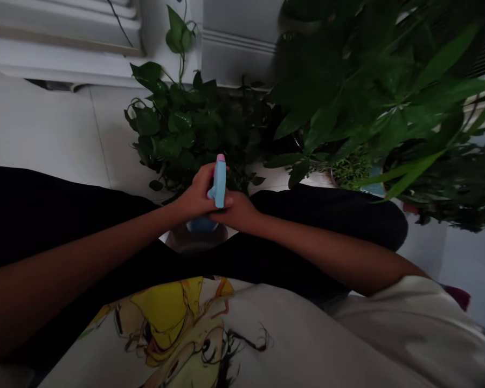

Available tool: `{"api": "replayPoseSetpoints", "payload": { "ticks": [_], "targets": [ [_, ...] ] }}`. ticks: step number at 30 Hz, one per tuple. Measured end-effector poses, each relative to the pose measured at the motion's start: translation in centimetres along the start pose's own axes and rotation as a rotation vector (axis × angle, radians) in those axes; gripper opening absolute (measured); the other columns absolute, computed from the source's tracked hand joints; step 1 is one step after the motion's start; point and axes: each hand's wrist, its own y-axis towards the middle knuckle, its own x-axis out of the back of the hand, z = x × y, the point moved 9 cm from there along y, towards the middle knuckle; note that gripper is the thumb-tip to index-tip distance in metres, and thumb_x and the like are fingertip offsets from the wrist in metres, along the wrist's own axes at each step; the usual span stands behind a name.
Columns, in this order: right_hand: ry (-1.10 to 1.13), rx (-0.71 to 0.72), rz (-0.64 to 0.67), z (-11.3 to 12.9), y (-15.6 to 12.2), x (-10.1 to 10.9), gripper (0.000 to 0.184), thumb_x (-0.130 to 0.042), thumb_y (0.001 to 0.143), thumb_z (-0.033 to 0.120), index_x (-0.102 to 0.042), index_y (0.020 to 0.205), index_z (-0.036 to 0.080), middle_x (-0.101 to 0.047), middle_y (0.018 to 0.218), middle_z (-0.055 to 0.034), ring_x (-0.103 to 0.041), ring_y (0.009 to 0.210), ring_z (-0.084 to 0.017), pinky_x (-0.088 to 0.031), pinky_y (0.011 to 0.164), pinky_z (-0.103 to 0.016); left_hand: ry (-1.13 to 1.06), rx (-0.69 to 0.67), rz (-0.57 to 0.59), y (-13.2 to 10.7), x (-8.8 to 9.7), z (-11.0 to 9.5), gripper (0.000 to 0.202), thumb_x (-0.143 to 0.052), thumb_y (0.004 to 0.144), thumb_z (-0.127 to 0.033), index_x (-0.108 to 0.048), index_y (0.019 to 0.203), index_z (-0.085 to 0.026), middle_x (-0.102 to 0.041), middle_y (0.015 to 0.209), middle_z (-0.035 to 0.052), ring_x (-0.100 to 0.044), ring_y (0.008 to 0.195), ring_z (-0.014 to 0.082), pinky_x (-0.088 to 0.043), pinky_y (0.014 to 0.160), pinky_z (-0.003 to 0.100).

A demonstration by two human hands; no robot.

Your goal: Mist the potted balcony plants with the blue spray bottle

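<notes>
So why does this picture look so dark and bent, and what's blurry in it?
In the head view, the light is dim, so the black trousers show almost no detail; the wide lens bends the white ledge; the nearest leaves look soft, while the blue spray bottle is fairly sharp.

Dim, muted light across the whole frame, brightest toward the upper left on the pale floor tiles (44, 124) and the white louvred panel (64, 27). No hard-edged shadows, only soft gloom. Deep shade in the dark green leaves (372, 91) at upper right, with much of their detail lost, and in the black trousers (64, 215), almost featureless. A dusky, underexposed look on the left forearm (105, 242). Faint sheen on some leaves, no harsh glare. Fair sharpness at the centre on the pale blue plastic object (220, 183); slight blur in the nearest foliage. Strong wide-angle bending toward the edges, with the moulding on the wall (238, 40) running aslant.
</notes>
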Motion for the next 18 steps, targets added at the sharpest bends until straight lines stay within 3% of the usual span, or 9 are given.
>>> {"api": "replayPoseSetpoints", "payload": {
  "ticks": [2,4,8,10,12,14,18],
  "targets": [
    [0.051,0.013,-0.043,-0.2,0.3,1.2,0.047,-0.070,0.079,0.042,-0.058,0.118,0.019,-0.072,0.100,-0.0079,-0.069,0.093,-0.028,-0.053,0.080,-0.039,-0.091,-0.031,0.077,1.1,0.4,0.0,0.108,-0.080,0.059,-0.064,-0.034,0.148,-0.024,-0.040,0.152,0.0169,-0.040,0.140,0.0372,-0.039,0.111,0.051],
    [0.126,0.019,-0.142,-0.7,0.4,2.9,0.042,-0.067,0.081,0.047,-0.059,0.111,0.018,-0.070,0.102,-0.0101,-0.067,0.097,-0.029,-0.053,0.085,-0.042,-0.183,0.021,0.173,1.9,0.6,0.8,0.118,-0.080,0.058,-0.066,-0.026,0.154,-0.027,-0.043,0.151,0.0163,-0.043,0.139,0.0369,-0.044,0.107,0.048],
    [0.333,-0.022,-0.369,-2.7,0.4,5.8,0.044,-0.062,0.082,0.056,-0.056,0.109,0.022,-0.066,0.106,-0.0084,-0.064,0.099,-0.027,-0.053,0.088,-0.044,-0.228,0.250,0.386,1.7,-0.5,3.2,0.097,-0.079,0.062,-0.063,-0.045,0.146,-0.027,-0.061,0.137,0.0127,-0.061,0.120,0.0356,-0.055,0.092,0.043],
    [0.424,-0.071,-0.415,-3.8,0.4,6.2,0.046,-0.062,0.081,0.057,-0.053,0.111,0.024,-0.065,0.104,-0.0065,-0.064,0.097,-0.025,-0.053,0.087,-0.044,-0.246,0.330,0.369,1.4,-0.9,3.9,0.085,-0.077,0.065,-0.064,-0.057,0.136,-0.022,-0.067,0.129,0.0120,-0.065,0.111,0.0351,-0.056,0.089,0.044],
    [0.483,-0.112,-0.429,-4.4,0.5,6.2,0.050,-0.063,0.079,0.060,-0.050,0.112,0.024,-0.063,0.103,-0.0058,-0.063,0.097,-0.025,-0.053,0.087,-0.044,-0.292,0.362,0.266,1.3,-0.9,3.9,0.082,-0.074,0.066,-0.066,-0.062,0.131,-0.019,-0.070,0.122,0.0120,-0.067,0.107,0.0347,-0.055,0.089,0.045],
    [0.536,-0.145,-0.442,-4.5,0.5,6.4,0.056,-0.064,0.076,0.062,-0.047,0.114,0.024,-0.062,0.106,-0.0062,-0.062,0.101,-0.025,-0.053,0.088,-0.043,-0.334,0.352,0.185,1.5,-1.1,3.4,0.082,-0.073,0.064,-0.067,-0.063,0.129,-0.018,-0.071,0.119,0.0121,-0.067,0.106,0.0343,-0.055,0.089,0.045],
    [0.687,-0.173,-0.474,-4.1,0.5,7.4,0.065,-0.066,0.074,0.062,-0.043,0.122,0.026,-0.057,0.125,-0.0082,-0.058,0.116,-0.026,-0.053,0.092,-0.043,-0.257,0.309,0.145,2.4,-1.2,2.3,0.079,-0.073,0.065,-0.066,-0.064,0.126,-0.017,-0.070,0.120,0.0124,-0.066,0.107,0.0345,-0.054,0.090,0.046]
  ]
}}
